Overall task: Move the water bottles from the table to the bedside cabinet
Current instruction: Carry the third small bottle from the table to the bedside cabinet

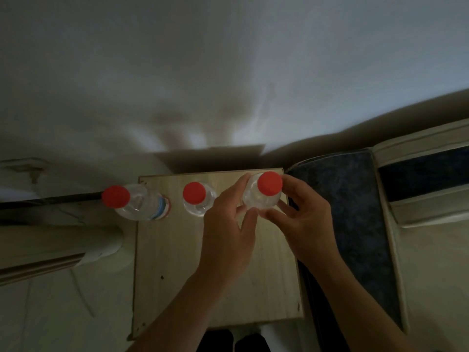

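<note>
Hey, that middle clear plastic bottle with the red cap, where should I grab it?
Grip the body of the middle clear plastic bottle, just under its red cap, coming from the near left. It stands upright with bare cabinet top there, while the left hand gripping the right-hand bottle crowds its right.

The left hand and the right hand are gripping the right water bottle at the wooden bedside cabinet's far right corner. The middle water bottle and the left water bottle are standing along its far edge.
</note>
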Demonstrator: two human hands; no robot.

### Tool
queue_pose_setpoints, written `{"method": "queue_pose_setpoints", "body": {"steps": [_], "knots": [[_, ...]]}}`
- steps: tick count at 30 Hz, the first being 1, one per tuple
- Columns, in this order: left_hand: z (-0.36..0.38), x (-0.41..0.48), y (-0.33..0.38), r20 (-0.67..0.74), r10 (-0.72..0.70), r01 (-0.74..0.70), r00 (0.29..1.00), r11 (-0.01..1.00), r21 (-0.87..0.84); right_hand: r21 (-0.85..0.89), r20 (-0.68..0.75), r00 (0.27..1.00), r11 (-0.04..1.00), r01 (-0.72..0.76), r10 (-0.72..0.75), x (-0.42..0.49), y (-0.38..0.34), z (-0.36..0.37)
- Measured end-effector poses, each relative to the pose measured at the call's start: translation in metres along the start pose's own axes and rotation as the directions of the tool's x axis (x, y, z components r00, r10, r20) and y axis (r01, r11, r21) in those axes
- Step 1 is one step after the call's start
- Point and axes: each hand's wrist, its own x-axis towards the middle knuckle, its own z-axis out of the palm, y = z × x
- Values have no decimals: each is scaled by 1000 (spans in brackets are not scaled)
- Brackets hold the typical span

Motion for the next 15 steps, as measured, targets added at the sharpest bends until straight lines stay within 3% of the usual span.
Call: {"method": "queue_pose_setpoints", "body": {"steps": [9, 15], "knots": [[12, 1, -20, 4, -14, 13, 1000, 999, 51, -24, -2, 1000, 999, -26, 26, 5, 22, 10], [11, 3, -17, 126, -51, 57, 991, 997, -46, 33, -28, 997, 997, -71, 72, 6, 27, 9]]}}
